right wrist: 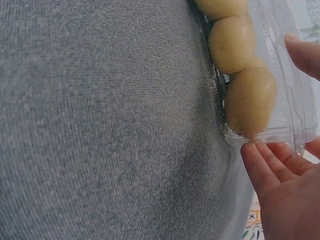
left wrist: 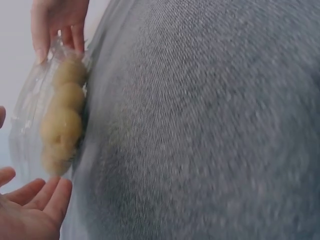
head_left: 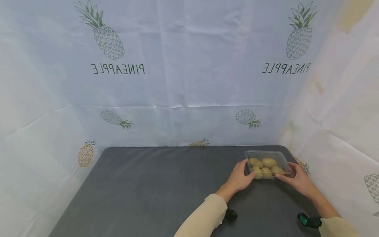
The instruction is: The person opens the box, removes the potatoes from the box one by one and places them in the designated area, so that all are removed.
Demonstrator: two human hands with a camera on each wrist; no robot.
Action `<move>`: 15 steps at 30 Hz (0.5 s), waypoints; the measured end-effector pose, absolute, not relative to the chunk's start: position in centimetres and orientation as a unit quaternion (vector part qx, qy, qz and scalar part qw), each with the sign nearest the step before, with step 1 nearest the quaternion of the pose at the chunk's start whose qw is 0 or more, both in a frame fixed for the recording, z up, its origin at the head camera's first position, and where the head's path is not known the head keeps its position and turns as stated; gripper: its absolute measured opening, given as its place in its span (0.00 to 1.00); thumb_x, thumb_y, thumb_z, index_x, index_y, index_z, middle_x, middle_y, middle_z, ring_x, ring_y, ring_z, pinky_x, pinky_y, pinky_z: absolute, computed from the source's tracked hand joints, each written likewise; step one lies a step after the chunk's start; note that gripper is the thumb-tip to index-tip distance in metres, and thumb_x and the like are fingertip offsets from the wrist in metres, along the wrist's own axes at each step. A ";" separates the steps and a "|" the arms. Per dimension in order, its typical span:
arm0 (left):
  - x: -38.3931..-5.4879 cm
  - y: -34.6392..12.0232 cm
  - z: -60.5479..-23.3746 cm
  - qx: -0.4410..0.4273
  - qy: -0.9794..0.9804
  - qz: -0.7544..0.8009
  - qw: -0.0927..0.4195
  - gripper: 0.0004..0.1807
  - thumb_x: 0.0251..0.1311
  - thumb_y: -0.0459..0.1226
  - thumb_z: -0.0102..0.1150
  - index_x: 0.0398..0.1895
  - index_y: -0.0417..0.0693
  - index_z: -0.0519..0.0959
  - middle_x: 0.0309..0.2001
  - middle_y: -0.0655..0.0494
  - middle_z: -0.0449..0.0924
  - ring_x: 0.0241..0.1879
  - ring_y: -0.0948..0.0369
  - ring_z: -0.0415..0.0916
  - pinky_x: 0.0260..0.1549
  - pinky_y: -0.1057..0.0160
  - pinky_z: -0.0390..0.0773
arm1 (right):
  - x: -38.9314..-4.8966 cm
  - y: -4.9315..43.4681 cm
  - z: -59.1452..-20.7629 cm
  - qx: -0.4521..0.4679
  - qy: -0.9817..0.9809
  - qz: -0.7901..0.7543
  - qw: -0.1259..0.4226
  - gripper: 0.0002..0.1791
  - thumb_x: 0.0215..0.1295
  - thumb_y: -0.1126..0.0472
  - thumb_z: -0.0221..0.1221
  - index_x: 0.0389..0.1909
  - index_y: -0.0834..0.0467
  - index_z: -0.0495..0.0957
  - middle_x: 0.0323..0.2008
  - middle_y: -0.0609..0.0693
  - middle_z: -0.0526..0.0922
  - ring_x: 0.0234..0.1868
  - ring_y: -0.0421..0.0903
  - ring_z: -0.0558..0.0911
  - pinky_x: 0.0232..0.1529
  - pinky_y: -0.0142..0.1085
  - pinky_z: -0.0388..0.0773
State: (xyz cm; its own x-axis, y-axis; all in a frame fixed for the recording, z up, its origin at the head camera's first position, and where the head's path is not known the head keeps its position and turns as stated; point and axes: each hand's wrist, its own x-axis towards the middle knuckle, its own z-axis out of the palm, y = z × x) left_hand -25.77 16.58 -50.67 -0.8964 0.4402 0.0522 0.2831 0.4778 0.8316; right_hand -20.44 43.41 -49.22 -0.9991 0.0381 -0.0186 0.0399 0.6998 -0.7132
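In the head view, the box (head_left: 266, 154), one of clear plastic, is at the right of the frame, near the far edge of the grey surface (head_left: 148, 191). The left hand (head_left: 240, 176) holds its left side and the right hand (head_left: 299, 182) holds its right side. Inside I count five potatoes (head_left: 269, 162), or perhaps kiwis; which, I cannot tell. The step in hand seems to be placing or lifting this box; the next move, I judge, calls for equal support from both hands.

In the left wrist view, the box stands at left, blurred, between the hands; at least four potatoes are showing.

In the right wrist view, three potatoes appear at upper right, and fingertips touch the lower end of the box. Whether it fully rests, I cannot tell.
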 end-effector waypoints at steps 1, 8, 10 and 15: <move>-25.7 16.7 -50.7 0.210 0.855 0.467 0.083 0.36 0.71 0.58 0.55 0.78 0.60 0.62 0.71 0.58 0.67 0.62 0.61 0.73 0.57 0.55 0.76 | -20.4 43.3 -49.2 0.022 0.921 -0.390 0.004 0.55 0.73 0.47 0.60 0.76 0.76 0.36 0.67 0.84 0.53 0.65 0.79 0.61 0.54 0.68 0.70; -25.5 17.5 -51.5 0.182 0.853 0.482 0.084 0.41 0.68 0.60 0.58 0.79 0.60 0.59 0.74 0.57 0.63 0.66 0.58 0.70 0.59 0.53 0.75 | -20.4 42.8 -49.5 0.021 0.918 -0.395 0.000 0.55 0.72 0.46 0.61 0.76 0.76 0.37 0.67 0.82 0.54 0.65 0.79 0.62 0.54 0.68 0.70; -25.4 17.7 -51.6 0.175 0.850 0.491 0.082 0.42 0.67 0.59 0.60 0.80 0.59 0.58 0.74 0.56 0.63 0.67 0.57 0.69 0.59 0.52 0.75 | -20.4 42.7 -49.5 0.020 0.918 -0.395 -0.002 0.54 0.72 0.46 0.61 0.76 0.75 0.38 0.67 0.82 0.55 0.65 0.78 0.63 0.54 0.68 0.70; -25.0 17.9 -51.5 0.179 0.837 0.512 0.068 0.41 0.68 0.56 0.61 0.79 0.55 0.59 0.71 0.54 0.66 0.59 0.60 0.74 0.55 0.56 0.77 | -20.2 42.6 -49.3 0.021 0.916 -0.400 -0.007 0.54 0.73 0.46 0.61 0.76 0.75 0.39 0.68 0.82 0.54 0.65 0.78 0.62 0.55 0.70 0.68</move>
